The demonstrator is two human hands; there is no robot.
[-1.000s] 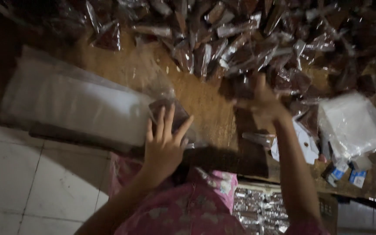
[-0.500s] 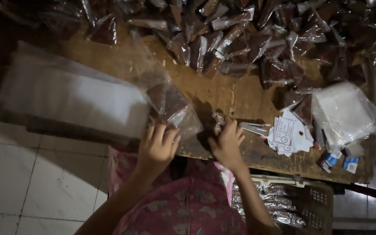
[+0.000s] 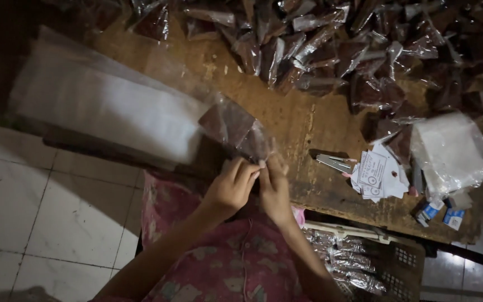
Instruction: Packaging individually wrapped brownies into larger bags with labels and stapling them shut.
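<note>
My left hand (image 3: 231, 187) and right hand (image 3: 275, 187) are both pinched shut on the near end of a clear packet of dark filling (image 3: 236, 127), which lies on the wooden worktop (image 3: 286, 112) edge beside a stack of empty clear bags (image 3: 107, 106); a stapler (image 3: 334, 163) rests near my right hand

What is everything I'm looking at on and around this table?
table: one, worn brown wood, centre
filled packets: a large pile, clear plastic with dark brown contents, along the far side
held packet: one, clear with brown contents, at the near edge
empty bags: one stack, clear whitish, left
bag bundle: one, clear whitish, right
paper labels: small pile, white, right of centre
stapler: one, metal, beside the labels
small boxes: about two, blue and white, right near edge
basket: one, dark with pale rim, holding packets, below the table
floor: pale tiles, left
left hand: on the held packet
right hand: on the held packet
</note>
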